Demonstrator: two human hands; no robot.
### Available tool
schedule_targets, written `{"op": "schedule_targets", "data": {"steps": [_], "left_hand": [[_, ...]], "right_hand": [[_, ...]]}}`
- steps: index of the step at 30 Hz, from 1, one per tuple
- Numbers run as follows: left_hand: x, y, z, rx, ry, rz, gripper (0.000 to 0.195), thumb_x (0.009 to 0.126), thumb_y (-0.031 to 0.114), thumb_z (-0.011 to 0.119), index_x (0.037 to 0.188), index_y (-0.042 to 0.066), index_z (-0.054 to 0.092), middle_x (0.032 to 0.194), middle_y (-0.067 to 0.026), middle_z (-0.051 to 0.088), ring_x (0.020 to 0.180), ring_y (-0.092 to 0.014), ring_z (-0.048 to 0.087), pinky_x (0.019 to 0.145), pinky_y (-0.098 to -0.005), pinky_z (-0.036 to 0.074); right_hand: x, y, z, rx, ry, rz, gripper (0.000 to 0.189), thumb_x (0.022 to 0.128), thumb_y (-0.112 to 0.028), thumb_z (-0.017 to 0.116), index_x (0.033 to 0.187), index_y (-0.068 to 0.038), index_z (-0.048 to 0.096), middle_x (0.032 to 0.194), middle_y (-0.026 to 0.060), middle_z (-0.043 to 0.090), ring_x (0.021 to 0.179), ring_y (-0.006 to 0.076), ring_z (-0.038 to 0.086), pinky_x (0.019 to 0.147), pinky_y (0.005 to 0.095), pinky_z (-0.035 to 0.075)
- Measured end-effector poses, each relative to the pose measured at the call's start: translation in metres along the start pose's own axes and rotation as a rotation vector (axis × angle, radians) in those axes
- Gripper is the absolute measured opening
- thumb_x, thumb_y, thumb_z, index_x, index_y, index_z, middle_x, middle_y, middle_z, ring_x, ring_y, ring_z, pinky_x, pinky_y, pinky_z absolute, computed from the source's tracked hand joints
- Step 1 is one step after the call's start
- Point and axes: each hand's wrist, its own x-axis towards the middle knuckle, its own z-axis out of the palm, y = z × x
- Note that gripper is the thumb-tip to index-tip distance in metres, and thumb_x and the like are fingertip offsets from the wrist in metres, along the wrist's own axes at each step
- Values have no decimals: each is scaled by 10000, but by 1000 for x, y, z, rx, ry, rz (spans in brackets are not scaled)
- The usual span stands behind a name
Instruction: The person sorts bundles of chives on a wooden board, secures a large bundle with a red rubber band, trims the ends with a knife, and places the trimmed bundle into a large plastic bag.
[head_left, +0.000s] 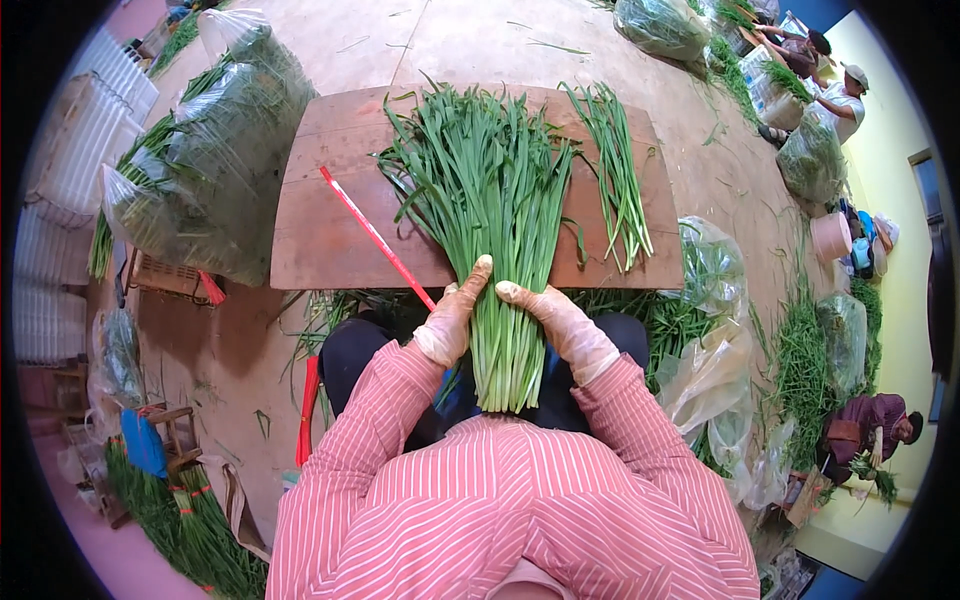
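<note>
A thick bunch of green garlic chives (495, 195) lies with its leaves on the wooden board (337, 247), its pale cut ends pointing toward my chest past the near edge. My left hand (452, 319), in a stained white glove, grips the left side of the stalks with the thumb on top. The gloved right hand (559, 326) clasps the other side, its thumb also across the stalks. The fingers beneath are hidden. Left of the bunch, a red printed strip (375, 236) slants over the board, its lower end near my left hand. A smaller group of chives (616, 180) rests at the right.
A large plastic bag of chives (217, 157) stands at the left. Red strips (307, 412) hang beside my left leg. Below, tied bundles (187, 517) lie near a small wooden stool (176, 435). Clear plastic bags (712, 375) sit at my right; other people work along the right wall.
</note>
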Motion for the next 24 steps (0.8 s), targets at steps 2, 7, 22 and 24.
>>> {"op": "schedule_targets", "data": {"steps": [2,7,22,24], "left_hand": [[-2,4,2,-37,-68,-27,604,870,485,576,1267,39,486,1170,-92,591,1019,-196,586,899,-342,477],[-7,1,3,-47,-232,6,652,852,516,583,1278,35,472,1192,-95,572,1052,-199,566,928,-354,459],[-25,82,40,188,-299,489,559,819,298,700,1256,31,478,1137,-39,564,1026,-134,528,894,-278,425],[-29,117,44,239,-316,489,548,798,223,719,1250,23,481,1112,-41,582,994,-135,547,884,-289,451]], "right_hand": [[3,-1,-2,-10,-5,4,613,753,-358,759,1209,-19,528,1074,75,617,946,187,594,851,314,469],[9,12,-2,-201,-2,-125,744,755,-433,736,1307,-34,438,1183,85,552,1043,188,533,906,310,429],[30,-39,28,-426,45,-685,672,708,-308,798,1229,-23,484,1119,63,576,1014,181,547,873,332,456],[31,-71,46,-420,44,-612,793,630,-245,850,1267,-39,425,1129,71,569,1017,171,543,886,311,457]]}}
